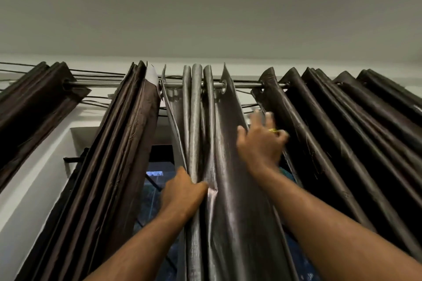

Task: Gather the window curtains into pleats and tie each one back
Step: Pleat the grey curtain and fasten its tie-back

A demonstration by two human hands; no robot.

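Around grey curtain pleats (pixel 196 109), left hand (pixel 182 191)

Two bare forearms (pixel 331 230); a thin yellow-gold ring (pixel 272 130) on a finger of the right hand (pixel 260 146)

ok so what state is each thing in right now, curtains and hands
grey curtain: hanging on rod, partly pleated, no tie in view
left hand: gripping its gathered pleats
right hand: fingers straight at its right edge, blurred
brown curtains: bunched, no tie visible
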